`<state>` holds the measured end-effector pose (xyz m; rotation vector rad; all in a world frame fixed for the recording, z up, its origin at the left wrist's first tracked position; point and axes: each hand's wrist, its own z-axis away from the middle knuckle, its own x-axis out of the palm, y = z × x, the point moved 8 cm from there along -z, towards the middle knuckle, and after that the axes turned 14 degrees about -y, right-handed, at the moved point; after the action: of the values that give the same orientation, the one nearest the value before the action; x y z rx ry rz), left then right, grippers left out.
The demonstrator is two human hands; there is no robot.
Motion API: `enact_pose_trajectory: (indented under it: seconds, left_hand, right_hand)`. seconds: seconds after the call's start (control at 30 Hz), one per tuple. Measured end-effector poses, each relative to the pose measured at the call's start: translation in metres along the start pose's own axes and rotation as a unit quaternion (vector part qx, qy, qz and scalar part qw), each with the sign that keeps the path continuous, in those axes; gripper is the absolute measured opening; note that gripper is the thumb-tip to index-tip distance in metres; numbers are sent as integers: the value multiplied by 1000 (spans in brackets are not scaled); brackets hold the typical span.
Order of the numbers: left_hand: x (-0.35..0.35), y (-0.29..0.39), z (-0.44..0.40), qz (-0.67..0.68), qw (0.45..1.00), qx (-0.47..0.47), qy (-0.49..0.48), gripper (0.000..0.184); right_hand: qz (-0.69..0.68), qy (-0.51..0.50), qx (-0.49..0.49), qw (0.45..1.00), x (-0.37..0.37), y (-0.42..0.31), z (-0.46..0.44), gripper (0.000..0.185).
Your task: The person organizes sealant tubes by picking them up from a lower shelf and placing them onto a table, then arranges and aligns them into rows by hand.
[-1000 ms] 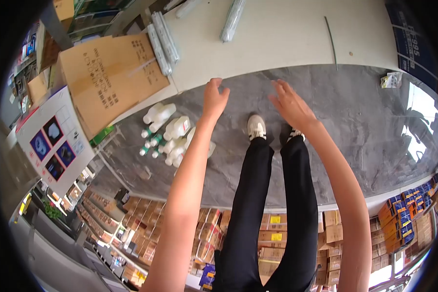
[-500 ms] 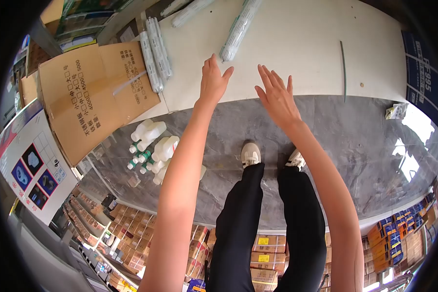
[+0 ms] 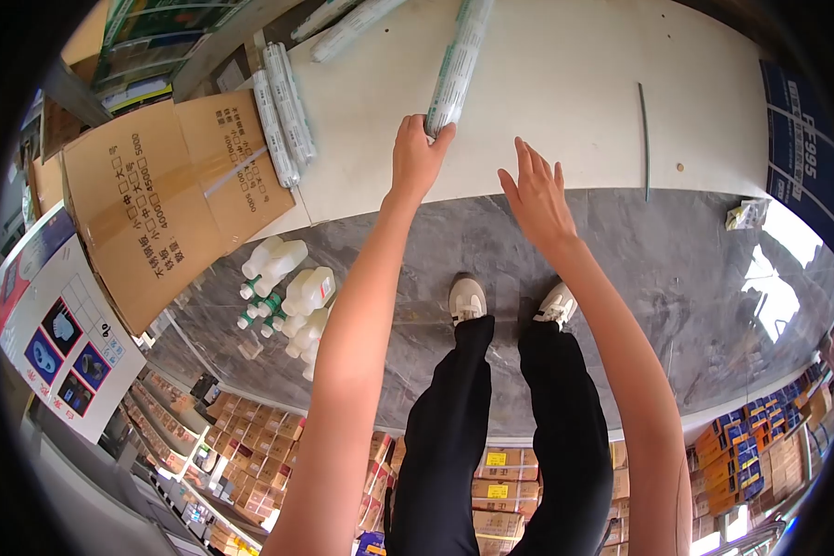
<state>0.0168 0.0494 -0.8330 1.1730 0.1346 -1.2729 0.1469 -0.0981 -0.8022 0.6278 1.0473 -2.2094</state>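
My left hand (image 3: 419, 157) has its fingers and thumb around the near end of a long white and green sealant tube (image 3: 458, 74), which lies on the pale tabletop (image 3: 565, 93). To the right, my right hand (image 3: 536, 190) is held over the table's near edge with its fingers spread and nothing in it. Two more tubes (image 3: 285, 116) lie side by side at the table's left, beside a cardboard sheet. Further tubes (image 3: 357, 28) lie at the back left.
A printed cardboard sheet (image 3: 148, 199) and a picture board (image 3: 69, 343) stand at left. White bottles (image 3: 292, 287) with green caps are on the grey floor (image 3: 649, 306). A thin dark strip (image 3: 645, 139) lies on the table; a blue box (image 3: 802, 139) is at right.
My left hand has reached the tube's near end and closed on it. My right hand moved slightly right and stays open. Earlier, both hands were over the floor, and the view has since shifted.
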Motion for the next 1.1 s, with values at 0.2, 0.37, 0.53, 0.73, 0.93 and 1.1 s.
enact_pose_trajectory:
  seconds: [0.2,0.37,0.53,0.73,0.93,1.1]
  left_hand:
    - [-26,45,75,188,982,1,-2,34]
    - [-27,62,165,163,984,-39,-55,27]
    - [-26,92,236,85,992,3,-92,25]
    - [-35,145,256,118,971,69,-198,26]
    - [-37,221,276,197,920,22,-338,41]
    - [-42,269,301,331,858,-15,-393,46]
  right_hand:
    - [-643,-113,199,731,40,30,11,81]
    - [-859,-117,165,471,48,-2,28,86]
    - [-852,-141,218,454,100,-23,78,48]
    - [-900,-40,196,388,66,-12,151,42]
    - [-868,-18,169,467,-36,-13,221,35]
    - [-844,28,64,531,-119,-41,260,27]
